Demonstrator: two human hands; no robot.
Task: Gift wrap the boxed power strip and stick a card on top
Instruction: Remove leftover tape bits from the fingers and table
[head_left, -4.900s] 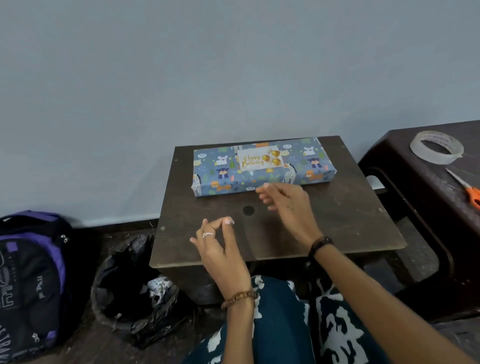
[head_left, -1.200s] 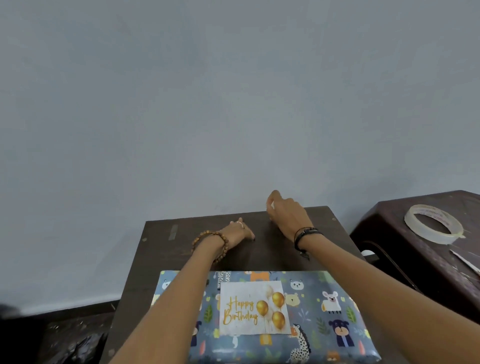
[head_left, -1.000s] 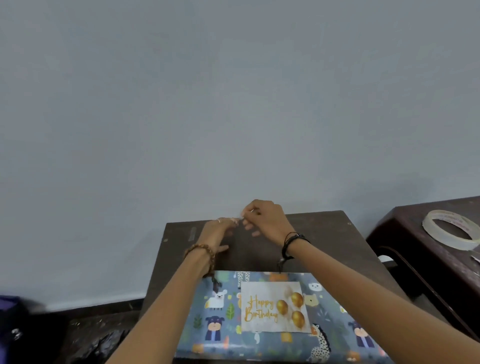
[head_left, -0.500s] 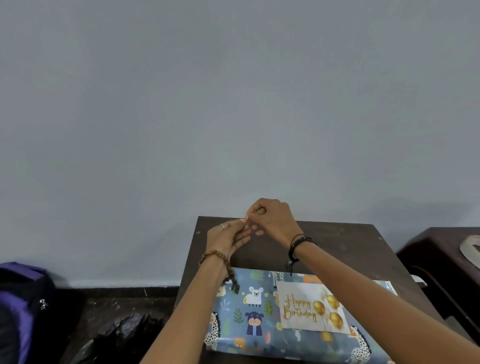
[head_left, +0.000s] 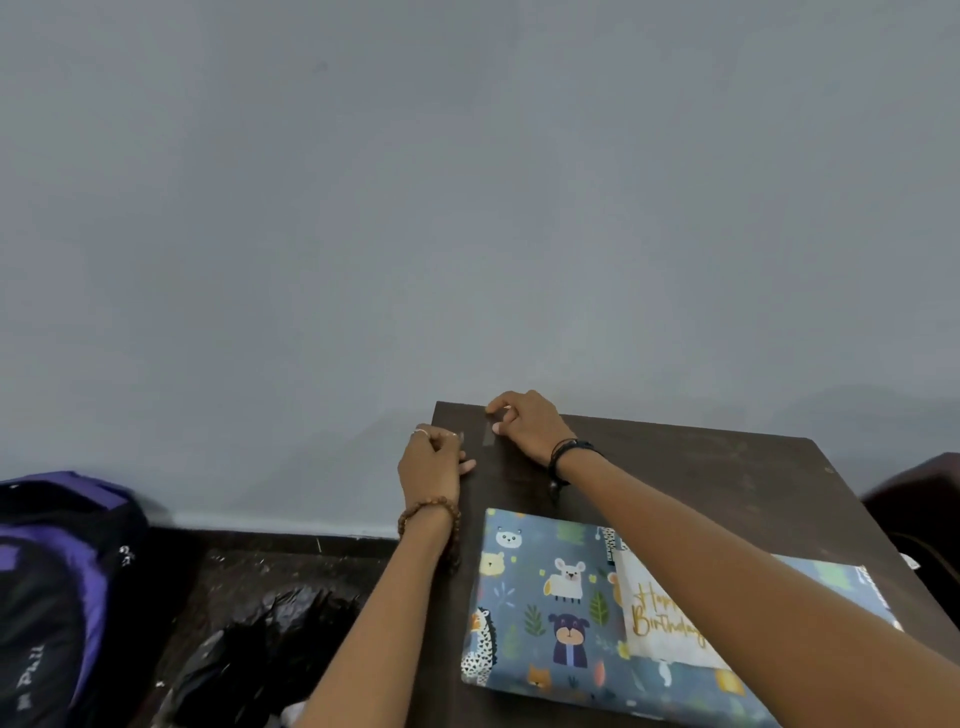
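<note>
We log: flat rectangular gift box in blue animal-print wrapping paper (head_left: 550, 613), smooth, slight sheen. White paper greeting card w/ gold lettering (head_left: 660, 618), print looks metallic. Dark brown square wooden table (head_left: 701, 478), worn, scuffed, semi-matt. Strip of pale translucent tape (head_left: 489, 435), matt. Black-and-purple cloth backpack (head_left: 57, 582), woven. Crumpled black plastic bag (head_left: 270, 649), glossy. Grey painted wall (head_left: 467, 208), matt.

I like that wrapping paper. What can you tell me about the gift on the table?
The gift is a flat, oblong box wrapped in blue paper printed with cartoon animals and leaves. It lies flat on the dark table, near its front edge. A white card reading "Happy Birthday" in gold sits on top, partly hidden by the right forearm. Neither hand touches it.
</note>
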